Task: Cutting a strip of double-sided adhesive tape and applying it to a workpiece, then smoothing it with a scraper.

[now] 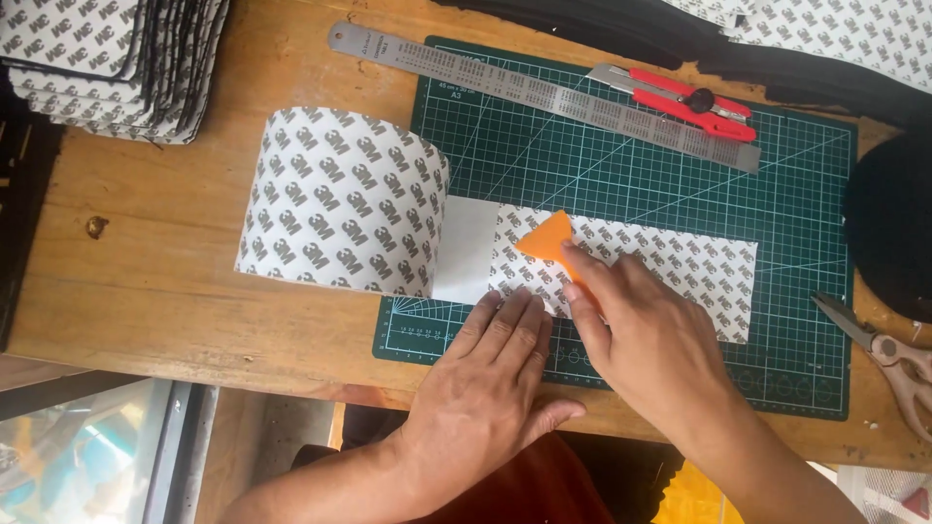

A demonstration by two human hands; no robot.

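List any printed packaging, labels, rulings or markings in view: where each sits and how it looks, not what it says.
Roll of backing paper: left of the mat, white with repeated grey print.
Flat printed sheet: on the mat, under the right hand holding an orange scraper.
Stack of printed sheets: top left, black edges.
Cutting mat: green, white grid.
Ruler: steel, fine markings.

Tape roll (pixel 342 200) left of cutting mat (pixel 777 369); ruler (pixel 544 92), knife (pixel 680 100) behind; scissors (pixel 888 357) right.

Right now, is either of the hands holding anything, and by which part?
The right hand holds an orange scraper by its narrow end. The left hand holds nothing; it lies flat on the patterned sheet.
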